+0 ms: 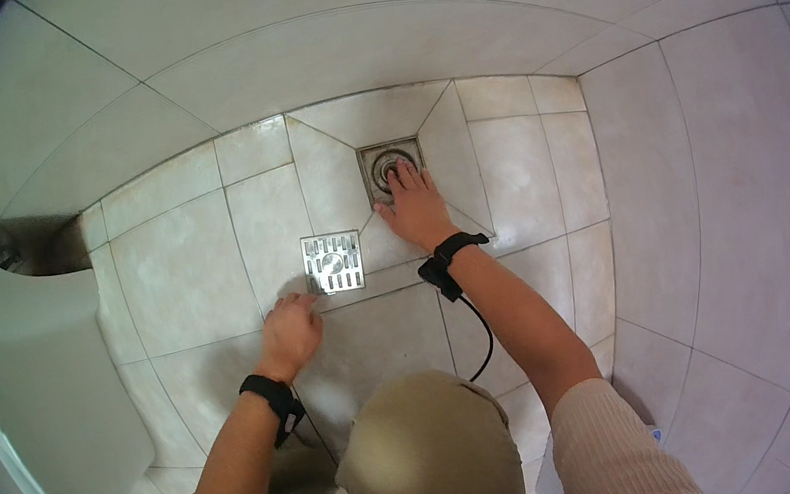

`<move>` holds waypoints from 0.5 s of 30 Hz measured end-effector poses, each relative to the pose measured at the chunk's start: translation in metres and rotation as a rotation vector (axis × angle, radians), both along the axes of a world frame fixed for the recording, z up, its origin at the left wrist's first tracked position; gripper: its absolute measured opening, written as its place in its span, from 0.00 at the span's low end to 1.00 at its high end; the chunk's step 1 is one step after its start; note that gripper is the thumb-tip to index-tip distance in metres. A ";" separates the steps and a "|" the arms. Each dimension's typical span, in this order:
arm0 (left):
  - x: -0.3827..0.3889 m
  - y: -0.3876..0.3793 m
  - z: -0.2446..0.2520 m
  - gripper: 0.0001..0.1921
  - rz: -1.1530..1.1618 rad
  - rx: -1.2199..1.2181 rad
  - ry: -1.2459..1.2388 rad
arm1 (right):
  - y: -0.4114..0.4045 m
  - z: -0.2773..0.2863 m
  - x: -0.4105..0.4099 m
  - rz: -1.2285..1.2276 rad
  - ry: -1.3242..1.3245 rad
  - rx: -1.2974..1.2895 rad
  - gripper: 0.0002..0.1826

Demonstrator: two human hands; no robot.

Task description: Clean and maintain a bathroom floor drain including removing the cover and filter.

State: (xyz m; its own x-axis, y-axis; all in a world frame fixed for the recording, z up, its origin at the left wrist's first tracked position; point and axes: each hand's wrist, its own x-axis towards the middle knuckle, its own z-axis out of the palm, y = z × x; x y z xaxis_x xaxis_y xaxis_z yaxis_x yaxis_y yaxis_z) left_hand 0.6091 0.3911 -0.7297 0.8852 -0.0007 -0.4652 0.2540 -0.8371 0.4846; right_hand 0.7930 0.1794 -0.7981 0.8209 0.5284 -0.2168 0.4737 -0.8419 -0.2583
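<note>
A square floor drain with a dirty recessed frame and round rings in its middle is set into the tiles ahead of me. My right hand reaches over it, fingers spread and fingertips on the round centre, which they partly cover. The thumb rests by the frame's near left corner. To the drain's left, a slotted square metal drain cover lies flat on the floor. Just below its near left corner is my left hand, fingers curled; whether a fingertip touches the cover I cannot tell.
Tiled walls rise at the far side and on the right. A white ceramic fixture takes up the left. My knee is close in front, and a black cable hangs from my right wrist device.
</note>
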 end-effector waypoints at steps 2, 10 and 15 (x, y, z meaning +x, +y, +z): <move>-0.003 0.002 -0.003 0.14 0.016 -0.007 -0.014 | -0.001 -0.002 0.000 0.019 0.001 -0.032 0.34; 0.001 0.008 -0.007 0.13 0.064 -0.024 -0.005 | -0.001 -0.001 -0.002 0.070 0.035 -0.045 0.33; 0.003 0.014 -0.006 0.10 0.093 -0.013 -0.025 | 0.001 -0.004 0.002 0.040 0.082 0.025 0.31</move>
State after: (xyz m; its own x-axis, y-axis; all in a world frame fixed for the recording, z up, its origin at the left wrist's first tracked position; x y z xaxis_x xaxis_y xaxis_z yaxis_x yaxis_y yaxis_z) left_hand 0.6120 0.4051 -0.7356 0.8930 0.0766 -0.4436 0.3183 -0.8041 0.5020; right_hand 0.7946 0.1800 -0.8024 0.7792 0.5664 -0.2686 0.4832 -0.8157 -0.3182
